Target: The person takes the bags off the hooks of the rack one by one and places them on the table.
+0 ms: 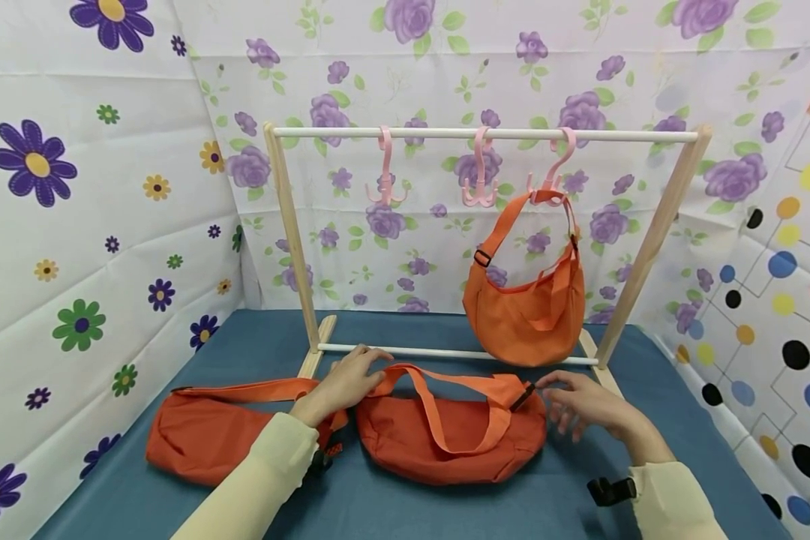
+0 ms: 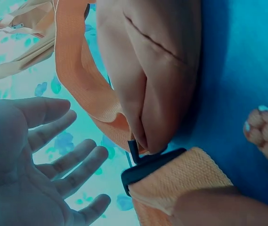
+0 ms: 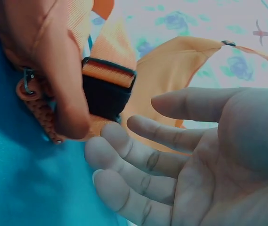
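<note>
An orange-red shoulder bag (image 1: 439, 431) lies on the blue cloth, its strap (image 1: 432, 405) looped over its front. My left hand (image 1: 352, 379) is just beyond the bag's left end, close to the strap; in the left wrist view its fingers (image 2: 72, 160) are spread and loose, holding nothing. At the bag's right end is my right hand (image 1: 583, 401), fingertips right by the black buckle (image 3: 106, 89). The right hand's fingers bend slightly around no object. A second orange-red bag (image 1: 209, 435) lies under and left of my left forearm. An orange bag (image 1: 526, 315) hangs by its strap on a pink hook.
A wooden rack with a white top rail (image 1: 432, 133) stands at the back. Two other pink hooks, a left one (image 1: 386, 169) and a middle one (image 1: 481, 169), hang from the rail. Flowered cloth (image 1: 391, 262) covers the back, and dotted cloth (image 1: 783, 300) the right side.
</note>
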`<state>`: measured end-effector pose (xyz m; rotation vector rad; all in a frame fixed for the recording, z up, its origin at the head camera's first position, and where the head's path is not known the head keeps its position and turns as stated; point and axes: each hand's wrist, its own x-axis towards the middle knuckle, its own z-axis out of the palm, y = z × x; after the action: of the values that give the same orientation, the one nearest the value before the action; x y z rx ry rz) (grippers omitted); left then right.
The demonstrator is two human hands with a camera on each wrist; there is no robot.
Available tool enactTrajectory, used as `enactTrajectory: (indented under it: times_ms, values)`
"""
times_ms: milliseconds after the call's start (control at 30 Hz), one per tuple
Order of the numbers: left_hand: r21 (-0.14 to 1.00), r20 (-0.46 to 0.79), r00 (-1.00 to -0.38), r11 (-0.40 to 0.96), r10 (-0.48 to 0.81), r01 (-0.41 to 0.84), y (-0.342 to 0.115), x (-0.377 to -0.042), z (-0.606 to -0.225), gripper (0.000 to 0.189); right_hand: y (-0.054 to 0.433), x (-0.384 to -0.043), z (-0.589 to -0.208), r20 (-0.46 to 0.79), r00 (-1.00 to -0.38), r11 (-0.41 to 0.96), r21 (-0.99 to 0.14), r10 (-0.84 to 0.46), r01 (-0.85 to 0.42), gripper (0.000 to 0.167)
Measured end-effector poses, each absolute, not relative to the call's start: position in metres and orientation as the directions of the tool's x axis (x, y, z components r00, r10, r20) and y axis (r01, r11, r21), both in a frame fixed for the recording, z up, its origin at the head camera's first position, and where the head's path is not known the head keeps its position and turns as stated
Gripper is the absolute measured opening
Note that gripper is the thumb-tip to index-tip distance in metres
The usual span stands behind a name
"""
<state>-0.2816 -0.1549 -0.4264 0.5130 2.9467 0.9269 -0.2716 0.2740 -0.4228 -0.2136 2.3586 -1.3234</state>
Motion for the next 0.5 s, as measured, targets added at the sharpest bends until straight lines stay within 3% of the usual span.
enactTrajectory:
  times_ms: [267, 500]
  values:
    - [0.607, 0.165, -0.927, 0.707, 0.336, 0.364, -0.144, -0.282, -0.423, 0.027, 0.277, -0.270, -0.410, -0.220, -0.891, 0.497, -0.867, -0.397, -0.007, 0.046]
    - [0.660, 0.214, -0.917, 0.643, 0.336, 0.389, -0.138, -0.286, -0.418, 0.035, 0.281, -0.271, -0.403, -0.140, -0.912, 0.462, -0.885, -0.387, -0.060, 0.041]
